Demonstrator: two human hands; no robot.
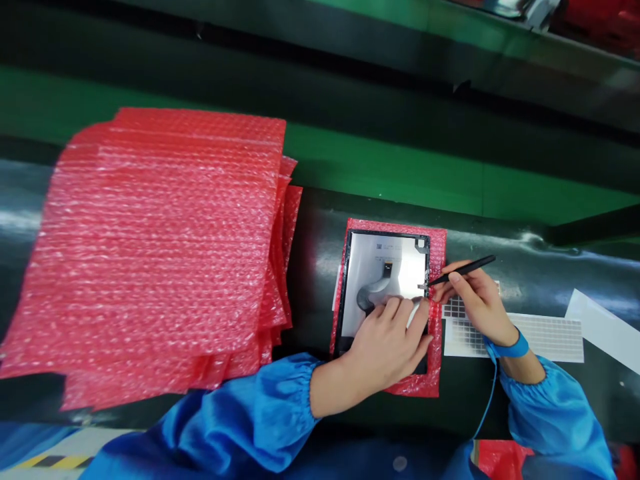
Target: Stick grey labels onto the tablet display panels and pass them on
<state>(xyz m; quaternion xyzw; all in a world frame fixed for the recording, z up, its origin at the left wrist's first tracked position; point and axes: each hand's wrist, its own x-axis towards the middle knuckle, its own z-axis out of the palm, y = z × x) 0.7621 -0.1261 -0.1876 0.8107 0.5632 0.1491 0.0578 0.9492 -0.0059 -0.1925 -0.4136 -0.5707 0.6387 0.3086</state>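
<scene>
A flat panel point(383, 270) with a black frame and a pale back lies on a red bubble-wrap sheet point(438, 243). My left hand point(387, 347) rests flat on the panel's lower part, fingers stretched out and pressing it down. My right hand point(475, 300) pinches black tweezers point(463, 271), whose tip touches the panel's right edge. A blue wrist strap point(510, 348) with a cord circles my right wrist.
A thick stack of red bubble-wrap sheets point(160, 253) fills the left of the dark work surface point(530, 267). A sheet of small white labels point(545, 333) lies under my right hand, with white paper point(600, 320) further right. A green ledge point(400, 173) runs behind.
</scene>
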